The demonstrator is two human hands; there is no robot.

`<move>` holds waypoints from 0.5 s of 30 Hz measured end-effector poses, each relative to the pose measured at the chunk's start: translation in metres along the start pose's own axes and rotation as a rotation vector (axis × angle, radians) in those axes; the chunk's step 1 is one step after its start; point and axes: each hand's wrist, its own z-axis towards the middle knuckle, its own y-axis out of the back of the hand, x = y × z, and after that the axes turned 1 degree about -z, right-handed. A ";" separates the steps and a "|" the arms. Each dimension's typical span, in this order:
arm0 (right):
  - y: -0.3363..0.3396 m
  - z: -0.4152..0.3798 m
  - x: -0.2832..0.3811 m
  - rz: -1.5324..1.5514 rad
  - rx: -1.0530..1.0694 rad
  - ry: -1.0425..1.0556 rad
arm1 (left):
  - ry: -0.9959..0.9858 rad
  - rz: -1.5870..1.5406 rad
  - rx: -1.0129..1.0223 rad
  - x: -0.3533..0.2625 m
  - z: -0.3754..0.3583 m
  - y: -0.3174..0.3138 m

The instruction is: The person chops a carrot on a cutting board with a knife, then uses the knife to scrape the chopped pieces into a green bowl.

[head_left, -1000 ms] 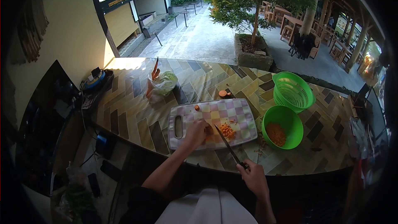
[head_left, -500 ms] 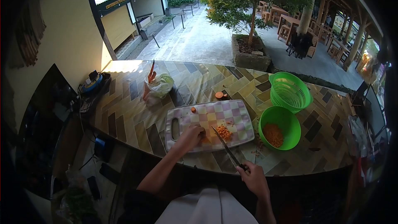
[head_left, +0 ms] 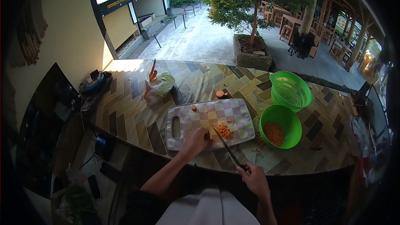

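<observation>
A checkered cutting board (head_left: pixel 183 118) lies on the herringbone-patterned table. My left hand (head_left: pixel 196 141) rests low on it, fingers curled together; what they hold, if anything, is hidden. My right hand (head_left: pixel 255 178) grips the black handle of a knife (head_left: pixel 227 146), whose blade points up and left over the board. Beside the blade tip is a small pile of chopped orange pieces (head_left: pixel 224 131). A short carrot piece (head_left: pixel 194 108) sits near the board's upper edge. Just beyond the board lie larger carrot pieces (head_left: pixel 220 94).
Right of the board, a green bowl (head_left: pixel 291 118) holds finely chopped orange bits, with a green strainer (head_left: pixel 291 89) behind it. A plastic bag (head_left: pixel 160 85) with vegetables stands at the back left. Cables and a blue device (head_left: pixel 92 84) are at the left edge.
My left hand has moved slightly right, towards the chopped pile. The knife and my right hand have hardly moved.
</observation>
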 end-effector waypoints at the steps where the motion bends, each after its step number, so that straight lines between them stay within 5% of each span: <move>1: 0.001 -0.001 0.000 0.001 -0.003 -0.003 | 0.001 0.013 -0.023 -0.001 0.000 -0.002; 15: -0.001 -0.010 -0.008 -0.021 0.022 -0.020 | -0.065 0.087 0.024 0.003 -0.014 0.006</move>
